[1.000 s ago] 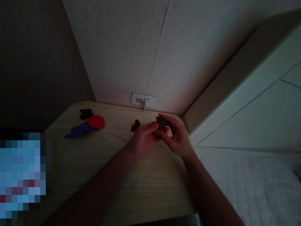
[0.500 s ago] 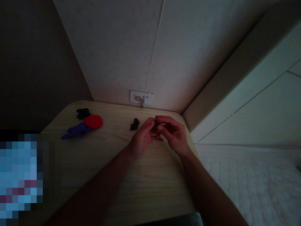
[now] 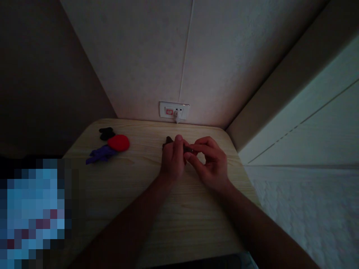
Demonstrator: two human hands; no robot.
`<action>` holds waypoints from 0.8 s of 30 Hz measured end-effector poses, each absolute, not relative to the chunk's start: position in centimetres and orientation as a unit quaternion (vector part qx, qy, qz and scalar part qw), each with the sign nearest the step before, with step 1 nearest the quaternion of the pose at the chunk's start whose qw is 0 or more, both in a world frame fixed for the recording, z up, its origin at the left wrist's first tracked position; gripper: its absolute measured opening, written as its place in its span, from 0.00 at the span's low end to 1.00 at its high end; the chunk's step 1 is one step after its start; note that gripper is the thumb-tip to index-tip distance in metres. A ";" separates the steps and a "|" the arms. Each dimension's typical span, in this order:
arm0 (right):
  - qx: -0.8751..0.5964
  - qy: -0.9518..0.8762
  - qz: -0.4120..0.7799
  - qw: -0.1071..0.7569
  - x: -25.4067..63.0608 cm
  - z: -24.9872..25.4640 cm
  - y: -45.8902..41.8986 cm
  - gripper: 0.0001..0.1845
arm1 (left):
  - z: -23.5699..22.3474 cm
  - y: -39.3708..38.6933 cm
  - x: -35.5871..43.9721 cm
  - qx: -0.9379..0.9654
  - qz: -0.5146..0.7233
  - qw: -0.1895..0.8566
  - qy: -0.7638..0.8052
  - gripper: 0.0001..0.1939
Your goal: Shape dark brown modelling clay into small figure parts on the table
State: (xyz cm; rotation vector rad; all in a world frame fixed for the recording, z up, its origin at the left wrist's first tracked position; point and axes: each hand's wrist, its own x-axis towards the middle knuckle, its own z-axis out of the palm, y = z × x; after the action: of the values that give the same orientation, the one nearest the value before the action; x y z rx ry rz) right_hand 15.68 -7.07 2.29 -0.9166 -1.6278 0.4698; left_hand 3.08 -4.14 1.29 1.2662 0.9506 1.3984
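Through the head-worn camera I look forward and down, from close above the near edge of a pale, round-cornered, wood-grain tabletop (image 3: pixel 190 220), toward a pale grey wall (image 3: pixel 146 56).

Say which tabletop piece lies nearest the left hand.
The dark brown piece, partly hidden behind the left hand; the red piece, purple piece and black piece lie farther left.

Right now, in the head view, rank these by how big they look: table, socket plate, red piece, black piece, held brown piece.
1. Table
2. Socket plate
3. Red piece
4. Black piece
Held brown piece: too hidden to rank.
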 end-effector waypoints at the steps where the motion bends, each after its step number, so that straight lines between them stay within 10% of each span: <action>1: -0.400 -0.686 0.216 0.568 15.6 2.2 -7.1 0.07 | 1.2 -4.1 3.0 0.536 0.579 0.473 0.392 0.32; 7: -0.423 -0.560 0.421 0.574 15.1 1.6 -7.1 0.16 | 0.8 -4.3 2.6 0.622 0.581 0.376 0.366 0.23; 13: -0.460 -0.645 0.363 0.491 15.6 1.4 -7.2 0.25 | 1.1 -4.8 2.6 0.663 0.578 0.333 0.341 0.17; 24: -0.435 -0.673 0.327 0.500 16.4 1.7 -6.9 0.23 | 0.6 -4.2 2.6 0.577 0.545 0.516 0.322 0.15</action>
State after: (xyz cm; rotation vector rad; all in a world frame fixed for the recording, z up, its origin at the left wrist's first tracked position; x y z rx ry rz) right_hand 16.37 -6.95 1.67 -1.0529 -1.6286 0.7905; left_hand 2.55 -4.22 0.56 1.3861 0.7736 1.3083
